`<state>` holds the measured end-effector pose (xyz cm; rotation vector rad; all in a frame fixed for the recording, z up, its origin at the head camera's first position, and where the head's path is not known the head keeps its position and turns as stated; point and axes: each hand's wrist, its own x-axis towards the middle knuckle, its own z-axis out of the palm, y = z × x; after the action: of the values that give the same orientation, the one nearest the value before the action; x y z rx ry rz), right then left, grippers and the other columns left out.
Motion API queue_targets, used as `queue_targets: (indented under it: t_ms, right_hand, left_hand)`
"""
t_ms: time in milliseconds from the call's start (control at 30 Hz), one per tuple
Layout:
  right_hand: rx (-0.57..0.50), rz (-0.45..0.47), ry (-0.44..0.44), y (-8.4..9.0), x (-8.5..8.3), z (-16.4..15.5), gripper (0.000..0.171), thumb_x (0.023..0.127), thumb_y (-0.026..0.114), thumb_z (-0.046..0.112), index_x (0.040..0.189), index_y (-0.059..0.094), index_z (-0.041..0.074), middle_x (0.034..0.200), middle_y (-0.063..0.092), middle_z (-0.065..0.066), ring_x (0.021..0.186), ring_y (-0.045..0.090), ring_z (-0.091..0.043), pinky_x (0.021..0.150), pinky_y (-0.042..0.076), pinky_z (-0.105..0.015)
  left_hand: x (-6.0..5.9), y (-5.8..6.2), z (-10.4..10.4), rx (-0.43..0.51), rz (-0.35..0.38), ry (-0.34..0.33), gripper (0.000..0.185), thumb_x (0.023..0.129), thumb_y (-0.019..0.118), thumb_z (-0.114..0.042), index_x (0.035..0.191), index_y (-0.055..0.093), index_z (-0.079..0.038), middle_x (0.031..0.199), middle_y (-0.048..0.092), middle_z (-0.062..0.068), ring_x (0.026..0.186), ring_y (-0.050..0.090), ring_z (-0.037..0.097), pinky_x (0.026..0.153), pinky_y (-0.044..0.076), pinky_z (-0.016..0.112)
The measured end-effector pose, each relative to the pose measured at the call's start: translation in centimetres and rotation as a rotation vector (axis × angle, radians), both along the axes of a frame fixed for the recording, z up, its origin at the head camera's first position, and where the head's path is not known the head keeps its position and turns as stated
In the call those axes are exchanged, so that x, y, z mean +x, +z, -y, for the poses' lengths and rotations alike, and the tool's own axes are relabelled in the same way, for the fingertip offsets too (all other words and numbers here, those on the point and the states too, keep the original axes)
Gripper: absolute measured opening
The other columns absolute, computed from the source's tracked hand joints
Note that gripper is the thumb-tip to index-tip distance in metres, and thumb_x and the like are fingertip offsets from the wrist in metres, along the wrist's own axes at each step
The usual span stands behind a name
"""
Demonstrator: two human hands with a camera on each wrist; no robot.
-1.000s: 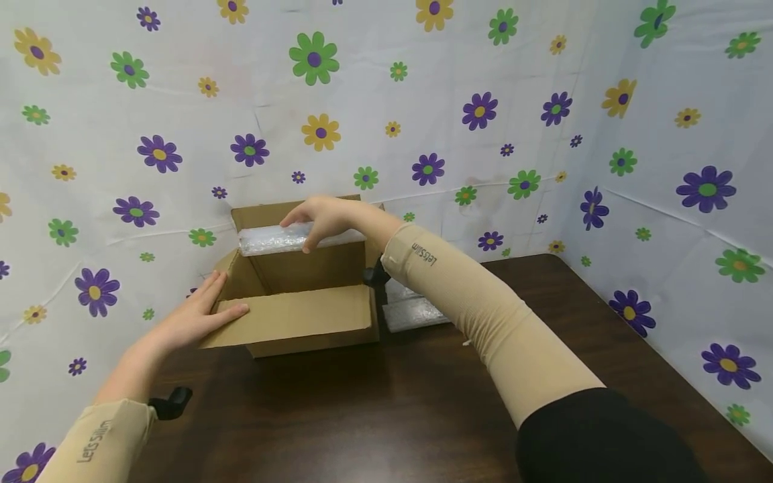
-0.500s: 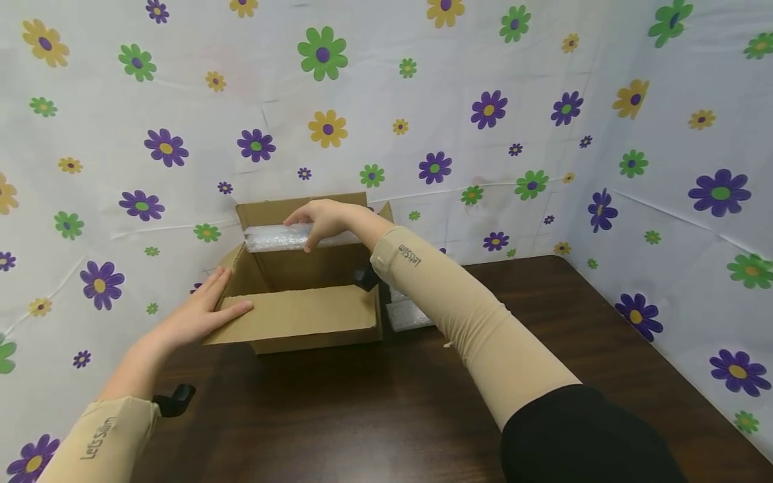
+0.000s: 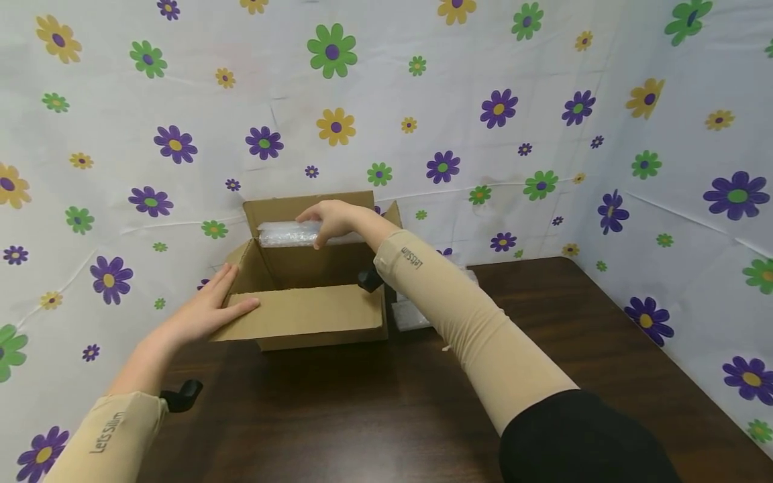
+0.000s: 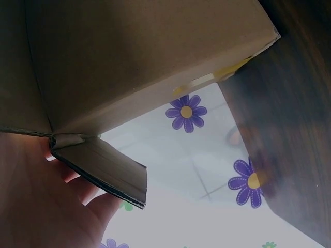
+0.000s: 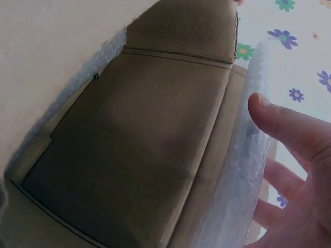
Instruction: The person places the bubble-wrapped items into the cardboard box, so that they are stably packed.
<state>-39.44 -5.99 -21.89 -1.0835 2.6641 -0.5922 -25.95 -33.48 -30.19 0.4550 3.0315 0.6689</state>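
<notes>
An open cardboard box [image 3: 302, 315] stands on the dark wooden table [image 3: 374, 409] against the flowered wall. My right hand [image 3: 329, 220] reaches over it and grips a bubble-wrap bundle [image 3: 286, 233] along the box's far flap; the right wrist view shows thumb and fingers around that bundle [image 5: 243, 170], above the brown box [image 5: 139, 144] interior. My left hand [image 3: 208, 310] lies with straight fingers on the box's left flap, thumb on the near flap. In the left wrist view its fingers [image 4: 57, 206] lie under a flap's edge of the box [image 4: 129, 62].
More bubble wrap [image 3: 410, 314] lies on the table to the right of the box, partly behind my right forearm. A flowered sheet [image 3: 664, 168] walls the table at the back, left and right. Black wrist-camera mounts [image 3: 181, 396] show at both wrists.
The right hand has lowered the bubble-wrap bundle slightly against the box's far flap. The left hand stays on the left flap. The view has drifted a little.
</notes>
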Motion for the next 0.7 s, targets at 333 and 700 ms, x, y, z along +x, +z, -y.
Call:
queue_targets:
  t_ms: [333,700]
  right_hand:
    - [-0.004,0.005,0.009,-0.44,0.15,0.52,0.068,0.086,0.075,0.015,0.147,0.045,0.022,0.147,0.045,-0.003,0.129,0.045,-0.018,0.101,0.039,-0.029]
    - [-0.006,0.007,0.007,-0.31,0.31,0.78,0.067,0.086,0.074,0.016,0.147,0.045,0.021,0.149,0.043,-0.003,0.132,0.042,-0.019,0.104,0.038,-0.030]
  left_hand:
    - [-0.03,0.02,-0.17,-0.001,0.002,0.005,0.095,0.095,0.054,-0.051,0.153,0.003,0.004,0.157,-0.003,0.029,0.142,0.003,0.050,0.105,0.012,0.070]
    - [0.08,-0.02,-0.24,0.000,0.000,0.002,0.094,0.095,0.054,-0.050,0.153,0.003,0.004,0.157,-0.003,0.029,0.141,0.003,0.051,0.105,0.012,0.070]
